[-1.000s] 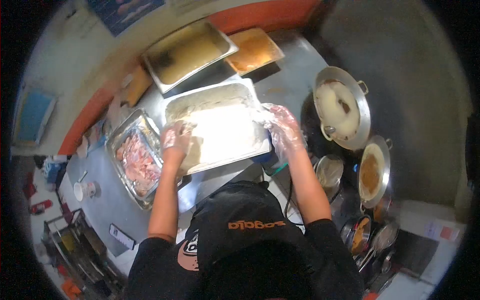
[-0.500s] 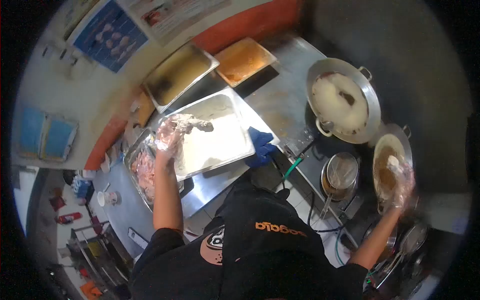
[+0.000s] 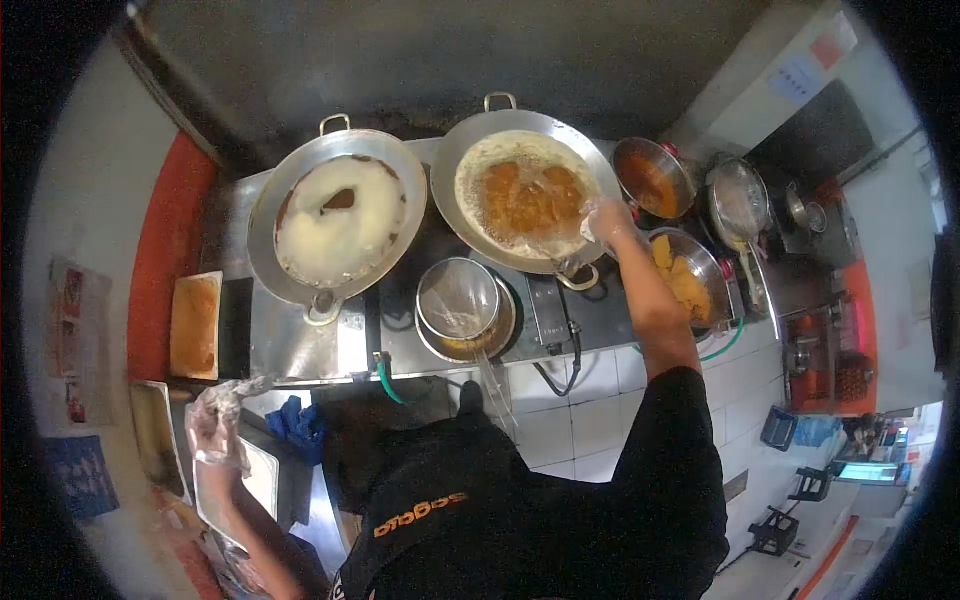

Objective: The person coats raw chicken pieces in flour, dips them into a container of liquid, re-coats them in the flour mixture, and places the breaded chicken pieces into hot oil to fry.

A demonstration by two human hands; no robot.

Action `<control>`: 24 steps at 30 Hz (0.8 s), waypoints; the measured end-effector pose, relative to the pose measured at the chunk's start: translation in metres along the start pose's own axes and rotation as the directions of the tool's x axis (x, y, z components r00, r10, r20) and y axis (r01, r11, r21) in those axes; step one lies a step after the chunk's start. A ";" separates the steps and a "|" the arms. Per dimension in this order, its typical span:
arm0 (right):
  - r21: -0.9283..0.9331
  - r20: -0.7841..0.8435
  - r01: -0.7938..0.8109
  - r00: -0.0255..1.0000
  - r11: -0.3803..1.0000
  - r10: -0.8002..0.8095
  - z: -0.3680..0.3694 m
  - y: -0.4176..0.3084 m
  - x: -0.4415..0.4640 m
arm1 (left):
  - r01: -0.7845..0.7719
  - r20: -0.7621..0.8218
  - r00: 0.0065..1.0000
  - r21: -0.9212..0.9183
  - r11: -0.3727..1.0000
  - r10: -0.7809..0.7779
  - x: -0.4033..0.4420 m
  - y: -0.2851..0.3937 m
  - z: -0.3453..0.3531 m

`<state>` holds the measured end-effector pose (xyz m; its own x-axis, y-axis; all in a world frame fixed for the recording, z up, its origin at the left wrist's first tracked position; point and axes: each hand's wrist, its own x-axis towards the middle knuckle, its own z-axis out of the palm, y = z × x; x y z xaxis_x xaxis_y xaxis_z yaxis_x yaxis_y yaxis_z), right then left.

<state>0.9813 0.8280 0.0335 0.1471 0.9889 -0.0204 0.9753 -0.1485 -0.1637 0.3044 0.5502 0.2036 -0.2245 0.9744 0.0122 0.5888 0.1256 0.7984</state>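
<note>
My left hand (image 3: 213, 432), in a clear plastic glove, holds a flour-coated chicken piece (image 3: 240, 390) above the flour tray (image 3: 262, 485). Gloved as well, my right hand (image 3: 612, 218) is over the right rim of a wok (image 3: 455, 200) of bubbling oil. Its fingers are closed on a small white floured piece (image 3: 589, 226), probably chicken, mostly hidden by the hand. Brown pieces (image 3: 530, 195) fry in that oil. Pale foam (image 3: 345, 225) covers the oil in a second wok (image 3: 263, 235) to the left.
A strainer (image 3: 458, 300) rests on a pot in front of the woks. At right stand a bowl of golden fried pieces (image 3: 685, 285), a pan of red sauce (image 3: 650, 185) and another strainer (image 3: 740, 200). A blue cloth (image 3: 297, 428) hangs near the flour tray.
My view has turned right, toward the woks. The left hand still holds its floured chicken piece. My right hand remains by the right wok with the white piece.
</note>
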 end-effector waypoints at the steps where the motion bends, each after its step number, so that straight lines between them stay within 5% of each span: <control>1: 0.016 0.035 0.022 0.999 1.000 -0.022 -0.007 -0.004 -0.003 | -0.086 0.009 0.996 0.039 0.996 0.085 0.004 0.011 0.012; 3: 0.035 0.065 0.077 0.995 0.996 -0.079 0.004 0.005 0.009 | -0.184 0.141 0.975 0.079 0.980 0.172 0.013 0.050 0.037; 5: 0.040 0.053 0.136 0.989 0.990 -0.138 0.063 0.042 0.048 | 0.051 0.180 0.982 0.020 0.998 -0.054 0.028 -0.003 0.051; 6: 0.069 -0.043 0.110 0.993 0.992 -0.107 0.079 0.048 0.054 | -0.012 0.136 0.991 0.069 0.998 0.002 0.026 0.005 0.062; 8: 0.130 -0.232 0.062 0.972 0.990 -0.031 0.089 0.053 0.062 | -0.027 0.105 0.994 0.221 0.975 0.004 0.027 0.017 0.085; 10: 0.051 -0.134 -0.127 0.982 0.991 0.133 0.072 0.051 0.066 | -0.206 0.244 0.962 0.355 0.912 0.122 0.045 0.025 0.107; 11: 0.004 -0.086 -0.219 0.972 0.976 0.219 0.055 0.049 0.064 | -0.209 0.246 0.967 0.586 0.783 0.074 0.044 0.066 0.119; 12: 0.137 -0.196 -0.103 0.972 0.985 0.129 0.037 0.054 0.054 | -0.348 0.217 0.933 0.332 0.877 0.288 0.049 0.045 0.133; 14: 0.338 -0.434 0.173 0.901 0.925 -0.010 -0.010 0.063 0.013 | -0.182 0.203 0.966 0.087 0.980 0.161 0.063 0.057 0.165; 16: 0.544 -0.321 0.030 0.931 0.838 0.175 -0.072 0.049 -0.046 | -0.428 0.266 0.894 0.264 0.864 0.362 0.081 0.106 0.191; 18: 0.852 -0.379 0.275 0.911 0.445 0.164 -0.092 0.052 -0.114 | -0.460 0.359 0.867 0.315 0.830 0.344 0.104 0.144 0.221; 20: 0.841 -0.378 0.233 0.899 0.488 0.223 -0.099 0.073 -0.177 | -0.657 0.359 0.739 0.198 0.728 0.570 0.138 0.142 0.262; 22: 0.692 -0.326 0.102 0.927 0.715 0.184 -0.095 0.103 -0.236 | -0.726 0.435 0.664 0.184 0.662 0.608 0.173 0.148 0.303; 24: 0.251 -0.178 -0.311 0.916 0.917 0.359 -0.102 0.100 -0.299 | -0.757 0.377 0.649 0.236 0.609 0.661 0.198 0.163 0.337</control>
<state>1.0521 0.5170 0.1241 0.5145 0.8519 0.0977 0.8070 -0.4426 -0.3910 0.6171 0.8265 0.1330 0.5365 0.7855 0.3085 0.7116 -0.6176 0.3350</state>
